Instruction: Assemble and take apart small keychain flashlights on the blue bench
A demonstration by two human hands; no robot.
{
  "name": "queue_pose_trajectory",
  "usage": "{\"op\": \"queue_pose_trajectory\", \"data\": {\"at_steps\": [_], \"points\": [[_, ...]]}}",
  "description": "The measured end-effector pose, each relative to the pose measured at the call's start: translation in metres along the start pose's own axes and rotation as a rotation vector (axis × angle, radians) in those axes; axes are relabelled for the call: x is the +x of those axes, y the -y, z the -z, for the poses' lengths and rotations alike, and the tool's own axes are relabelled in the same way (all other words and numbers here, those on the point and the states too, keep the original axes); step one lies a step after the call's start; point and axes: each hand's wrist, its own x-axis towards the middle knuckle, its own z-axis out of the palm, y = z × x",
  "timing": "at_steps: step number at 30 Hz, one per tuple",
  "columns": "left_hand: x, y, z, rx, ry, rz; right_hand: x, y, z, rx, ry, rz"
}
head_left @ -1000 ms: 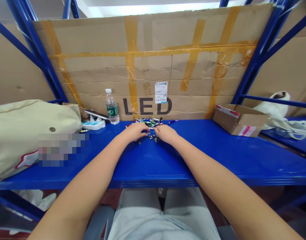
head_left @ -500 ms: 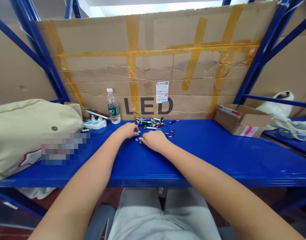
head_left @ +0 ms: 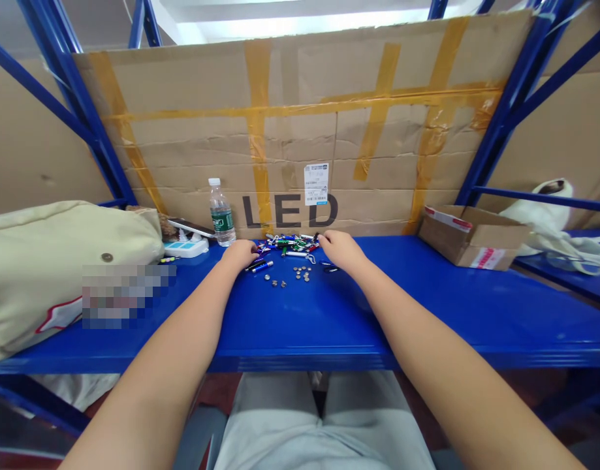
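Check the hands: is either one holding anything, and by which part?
Cannot be told. The left hand and right hand rest at opposite ends of the pile of small flashlights; their fingers are hidden, so no hold shows.

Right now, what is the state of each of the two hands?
Left hand: knuckles up at the pile of small flashlights; any grip cannot be told.
Right hand: same, at the pile's right edge.

we see coins [head_left: 286, 279] before our fingers [head_left: 253, 249], flashlights [head_left: 290, 244] between them, bottle [head_left: 221, 212] behind left.
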Motion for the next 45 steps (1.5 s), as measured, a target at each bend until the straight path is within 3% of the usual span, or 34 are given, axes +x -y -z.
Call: {"op": "queue_pose_trajectory", "data": {"at_steps": [9,14,20,23,28,37,40,45], "points": [[0.005,0.012,-0.014,0.018,-0.017,0.020,-0.001,0.005,-0.012,0.009,0.085,0.087],[-0.002,-0.002,0.007,-0.010,-0.093,-0.062,0.001,0.002,-0.013,0.057,0.060,0.079],[-0.027,-0.048,0.043,-0.252,-0.406,-0.335,-0.005,0.015,-0.020,0.507,0.086,0.101],[-0.035,-0.064,0.049,-0.267,-0.441,-0.431,-0.008,0.022,-0.018,0.735,0.193,0.132],[-0.036,-0.065,0.050,-0.241,-0.440,-0.433,-0.009,0.021,-0.011,0.799,0.242,0.103],[-0.032,-0.057,0.046,-0.249,-0.472,-0.442,-0.005,0.024,-0.011,1.213,0.509,0.014],[-0.032,-0.057,0.046,-0.259,-0.506,-0.460,-0.006,0.023,-0.010,1.236,0.462,0.029],[-0.034,-0.058,0.047,-0.283,-0.476,-0.443,-0.008,0.022,-0.012,1.013,0.260,0.111]]}}
